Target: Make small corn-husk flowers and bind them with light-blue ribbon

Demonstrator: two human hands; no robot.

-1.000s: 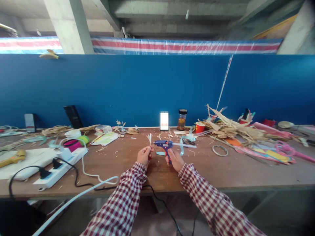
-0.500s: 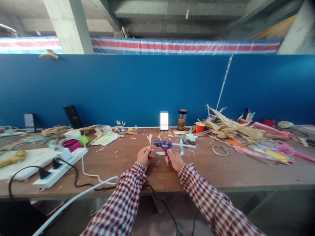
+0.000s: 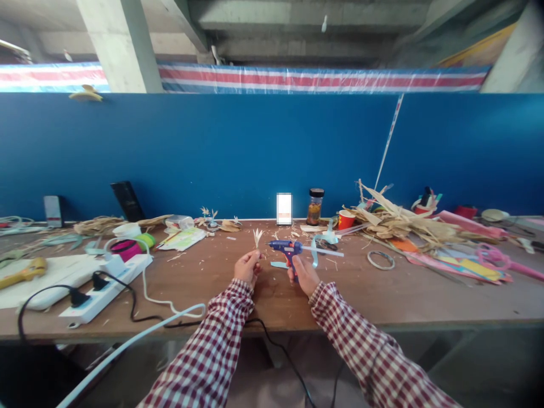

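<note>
Between the fingertips of my left hand (image 3: 246,267) is a small pale flower shape (image 3: 257,236), its thin husk-like petals pointing up and spread. My right hand (image 3: 304,274) is wrapped round the handle of a blue hot glue gun (image 3: 285,247). A clear glue stick (image 3: 323,251) sticks out of the gun's back end. The nozzle points left toward the flower, with a small gap between them. Just under the gun, a piece of light blue ribbon (image 3: 279,264) lies on the brown table (image 3: 204,289).
To the left stand a white power strip (image 3: 106,289) with plugs and cords, and a yellow-handled tool (image 3: 25,273). At the back are a dark-lidded jar (image 3: 315,207) and a red cup (image 3: 345,219). Dried husks (image 3: 395,221), a tape ring (image 3: 381,260) and pink scissors (image 3: 493,256) lie right.
The glue gun has drawn back from the flower, opening a gap at the nozzle, and its nozzle end has risen slightly. The flower has turned, showing its petals more spread.
</note>
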